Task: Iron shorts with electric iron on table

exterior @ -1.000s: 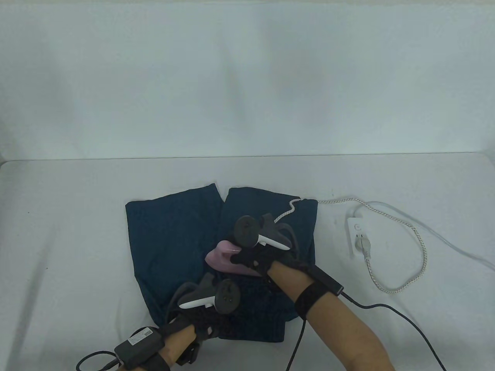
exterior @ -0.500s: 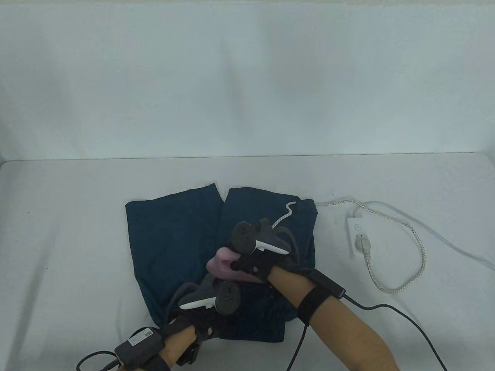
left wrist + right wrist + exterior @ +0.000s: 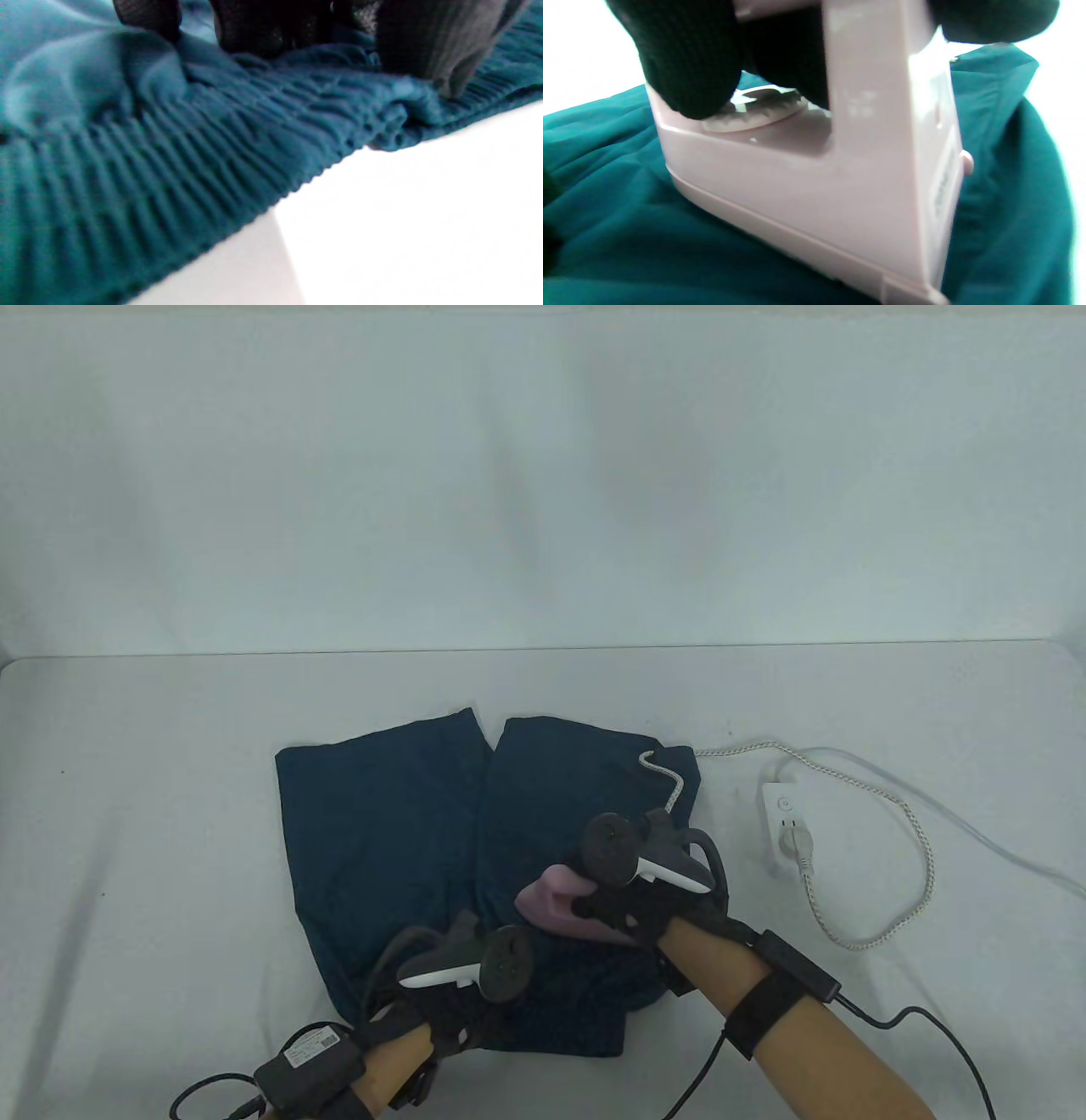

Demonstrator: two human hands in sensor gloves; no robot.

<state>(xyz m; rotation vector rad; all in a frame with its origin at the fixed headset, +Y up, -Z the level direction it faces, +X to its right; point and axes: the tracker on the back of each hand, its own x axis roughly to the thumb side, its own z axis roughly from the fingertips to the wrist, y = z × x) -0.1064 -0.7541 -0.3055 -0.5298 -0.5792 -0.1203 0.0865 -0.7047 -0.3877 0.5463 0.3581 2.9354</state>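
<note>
Shorts [image 3: 382, 831] lie flat on the table [image 3: 153, 780], centre-low in the table view, dark teal, legs toward frame top w/ a slit between them, waistband at the bottom edge. Iron [image 3: 551, 903] is small, pale pink, sitting on the shorts' right half, right of centre & just above the waistband. Right hand [image 3: 632, 912] is wrapped around the iron's handle, fingers closed on it; left hand [image 3: 441, 1010] rests on the waistband at lower centre, fingers bent down onto the cloth, not clearly gripping anything. Cord [image 3: 848, 806], braided white, runs from the iron up across the right leg, then loops right to a white power strip [image 3: 785, 823] at mid-right w/ a plug in it. Left wrist view adds what the table view can't: waistband is elastic, ribbed w/ fine gathered ridges, edge scalloped against white table, gloved fingers [image 3: 428, 38] pressing a bunched fold at frame top. Right wrist view shows the iron close up: glossy hard plastic, wedge-shaped body, flat sole down on the cloth, a toothed dial under the handle arch, black knit fingers [image 3: 687, 59] curled round the handle from the top. Fabric there looks soft, matte, w/ shallow wrinkles either side of the iron.
</note>
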